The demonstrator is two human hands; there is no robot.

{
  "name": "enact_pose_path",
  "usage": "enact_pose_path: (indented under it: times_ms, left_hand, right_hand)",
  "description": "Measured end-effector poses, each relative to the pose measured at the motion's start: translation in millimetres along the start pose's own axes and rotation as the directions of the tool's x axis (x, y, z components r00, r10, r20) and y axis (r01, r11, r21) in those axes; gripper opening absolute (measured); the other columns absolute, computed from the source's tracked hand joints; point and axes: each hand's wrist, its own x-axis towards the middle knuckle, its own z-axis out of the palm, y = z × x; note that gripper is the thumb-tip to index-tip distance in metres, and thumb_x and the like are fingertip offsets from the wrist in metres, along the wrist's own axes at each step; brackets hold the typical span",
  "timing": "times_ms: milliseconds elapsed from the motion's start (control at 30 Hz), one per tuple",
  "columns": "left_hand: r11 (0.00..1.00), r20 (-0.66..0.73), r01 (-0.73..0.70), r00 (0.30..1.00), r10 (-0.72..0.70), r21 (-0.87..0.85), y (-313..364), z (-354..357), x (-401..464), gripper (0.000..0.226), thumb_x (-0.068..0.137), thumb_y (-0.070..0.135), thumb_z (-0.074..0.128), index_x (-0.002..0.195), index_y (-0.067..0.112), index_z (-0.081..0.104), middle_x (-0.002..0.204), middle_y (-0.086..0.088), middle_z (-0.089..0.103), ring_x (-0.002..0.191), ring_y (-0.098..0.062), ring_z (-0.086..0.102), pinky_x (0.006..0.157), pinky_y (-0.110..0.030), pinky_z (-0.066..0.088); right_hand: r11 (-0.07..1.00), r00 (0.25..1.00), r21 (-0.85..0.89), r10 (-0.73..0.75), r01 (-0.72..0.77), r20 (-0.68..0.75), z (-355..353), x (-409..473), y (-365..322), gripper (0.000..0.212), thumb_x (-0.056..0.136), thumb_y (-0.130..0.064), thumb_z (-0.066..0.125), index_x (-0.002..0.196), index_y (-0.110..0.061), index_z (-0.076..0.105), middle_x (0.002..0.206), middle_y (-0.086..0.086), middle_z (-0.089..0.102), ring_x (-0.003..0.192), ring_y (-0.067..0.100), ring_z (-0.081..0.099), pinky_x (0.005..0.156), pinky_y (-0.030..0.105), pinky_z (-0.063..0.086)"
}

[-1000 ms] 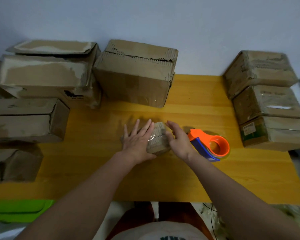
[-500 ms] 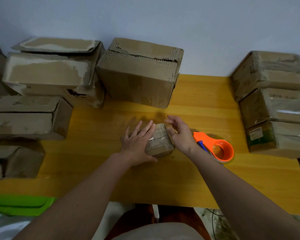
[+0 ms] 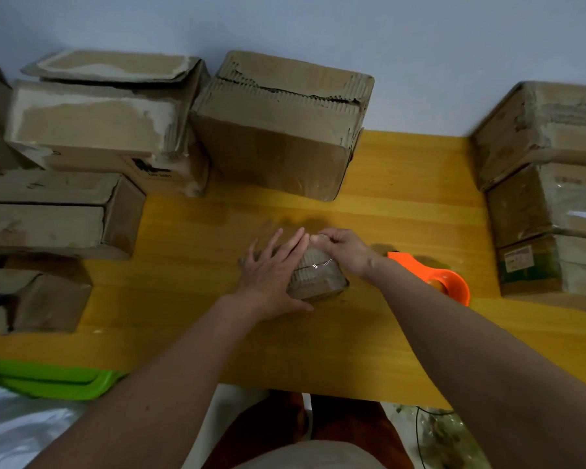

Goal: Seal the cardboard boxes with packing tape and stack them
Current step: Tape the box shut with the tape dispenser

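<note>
hands work a small box [image 3: 318,277] mid-bench [image 3: 369,333]: left hand [image 3: 271,275] lies flat on it, fingers straight; right hand [image 3: 344,248] curls over its far edge. tape dispenser [image 3: 444,280] sits just right.

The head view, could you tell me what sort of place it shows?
Likely a small home packing station: worn cardboard boxes crowd a yellow wooden table against a plain wall, beside an orange tape dispenser.

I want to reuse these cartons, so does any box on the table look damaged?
Yes. The big box at the back centre has a ragged, torn top flap. The top box of the back-left pile has its outer paper peeled off in pale patches, and its flap sits askew.
</note>
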Motion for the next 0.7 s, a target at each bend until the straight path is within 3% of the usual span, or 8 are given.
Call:
enact_pose_path:
  times_ms: [67,133,233,333,433,567,700]
  left_hand:
    - [1.0,-0.008,0.007,1.0,-0.007,0.001,-0.2,0.5,-0.3,0.129,0.065,0.077,0.066,0.149,0.036,-0.023,0.156,0.021,-0.025,0.147,-0.014,-0.018,0.116,-0.051,-0.008]
    - [1.0,-0.008,0.011,1.0,-0.011,-0.003,0.1,0.0,-0.1,0.129,0.065,0.076,0.066,0.149,0.035,-0.022,0.157,0.02,-0.024,0.147,-0.014,-0.017,0.116,-0.051,-0.006]
    - [1.0,0.002,0.016,1.0,-0.016,-0.013,1.9,-1.6,0.3,0.128,0.065,0.076,0.066,0.15,0.035,-0.021,0.157,0.02,-0.024,0.147,-0.015,-0.016,0.116,-0.052,-0.003]
    - [1.0,0.001,0.028,1.0,-0.028,-0.009,3.0,-1.3,0.5,0.129,0.065,0.076,0.066,0.151,0.034,-0.02,0.157,0.019,-0.024,0.148,-0.016,-0.015,0.117,-0.053,0.0]
    - [1.0,-0.005,0.027,1.0,-0.027,-0.006,4.6,-0.8,-0.5,0.129,0.064,0.076,0.067,0.151,0.033,-0.019,0.158,0.018,-0.022,0.148,-0.017,-0.012,0.117,-0.052,0.003]
    - [0.996,0.004,0.067,0.998,-0.067,-0.06,9.3,-4.9,-3.4,0.129,0.065,0.073,0.07,0.151,0.034,-0.017,0.158,0.019,-0.021,0.148,-0.017,-0.006,0.115,-0.052,0.008]
    - [0.965,-0.004,0.209,0.977,-0.212,-0.159,31.6,1.9,-13.2,0.131,0.064,0.073,0.071,0.152,0.031,-0.017,0.159,0.017,-0.018,0.146,-0.021,0.003,0.113,-0.049,0.014]
  right_hand:
    - [0.998,0.998,0.025,0.065,-0.064,-0.022,7.9,-2.4,2.4,0.042,0.099,-0.043,0.042,0.128,-0.014,0.053,0.123,0.004,0.059,0.119,0.024,0.052,0.094,0.026,0.045]
    - [0.99,0.991,-0.043,0.129,-0.131,-0.037,11.0,-3.7,5.4,0.057,0.098,-0.055,0.03,0.144,-0.021,0.038,0.146,0.006,0.042,0.134,0.026,0.039,0.111,0.037,0.031]
    - [0.975,0.996,-0.205,0.077,-0.084,-0.041,11.7,-9.6,15.1,0.055,0.101,-0.048,0.027,0.146,-0.017,0.034,0.148,0.01,0.039,0.136,0.029,0.036,0.11,0.039,0.03]
    - [0.917,0.98,-0.399,-0.091,0.013,-0.176,22.8,-17.8,36.8,0.054,0.102,-0.035,0.035,0.148,-0.008,0.029,0.15,0.013,0.036,0.138,0.026,0.033,0.112,0.033,0.027]
    - [0.971,0.959,-0.225,-0.136,0.079,-0.248,31.3,-23.5,47.7,0.042,0.103,-0.027,0.034,0.142,-0.011,0.04,0.139,0.012,0.049,0.128,0.025,0.045,0.099,0.026,0.034]
    - [0.99,0.965,-0.026,-0.139,0.137,-0.221,25.7,-23.9,49.0,0.043,0.104,-0.034,0.028,0.137,-0.014,0.047,0.14,0.008,0.049,0.133,0.023,0.04,0.114,0.039,0.028]
    - [0.914,0.937,0.385,0.016,0.127,-0.348,31.1,-20.7,46.5,0.062,0.1,-0.054,0.016,0.116,-0.025,0.068,0.144,-0.004,0.047,0.134,0.013,0.039,0.115,0.041,0.027]
